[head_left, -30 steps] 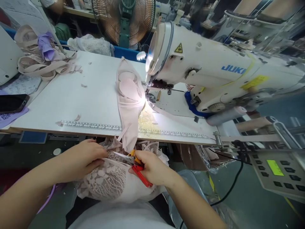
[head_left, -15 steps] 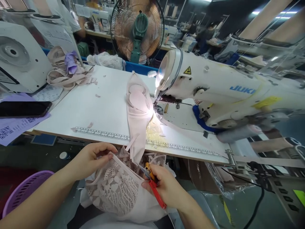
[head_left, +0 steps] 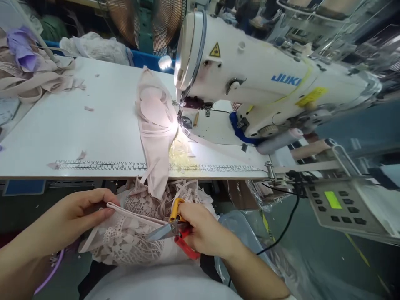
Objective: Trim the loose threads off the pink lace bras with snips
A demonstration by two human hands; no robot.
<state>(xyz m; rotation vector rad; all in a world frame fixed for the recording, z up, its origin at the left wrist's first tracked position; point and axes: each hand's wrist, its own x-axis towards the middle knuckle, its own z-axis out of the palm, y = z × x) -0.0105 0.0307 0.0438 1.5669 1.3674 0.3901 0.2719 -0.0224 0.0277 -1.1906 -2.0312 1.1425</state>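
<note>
Between thumb and fingers, my left hand (head_left: 83,214) pinches the edge of a pale pink lace bra (head_left: 134,241) at its left side. The lace piece lies across my lap. My right hand (head_left: 203,229) is closed round scissors (head_left: 175,228) with one yellow and one red handle, blades pointing left across the lace. Another pale pink bra part (head_left: 153,121) with a padded cup lies on the table, one end beside the sewing machine needle and the other hanging over the front edge. More lace (head_left: 190,196) is bunched below that edge.
A white sewing machine (head_left: 243,66) stands on the table (head_left: 103,129), with a printed ruler (head_left: 100,165) along the front. Fabric straps (head_left: 40,79) are heaped at the left. A control panel (head_left: 340,204) juts out at the right; a fan (head_left: 145,25) stands behind.
The scissors have turned from pointing up-left to lying leftward across the lace, their blades now more visible. My left hand pulls the lace edge out leftward. The head view has shifted right and down.
</note>
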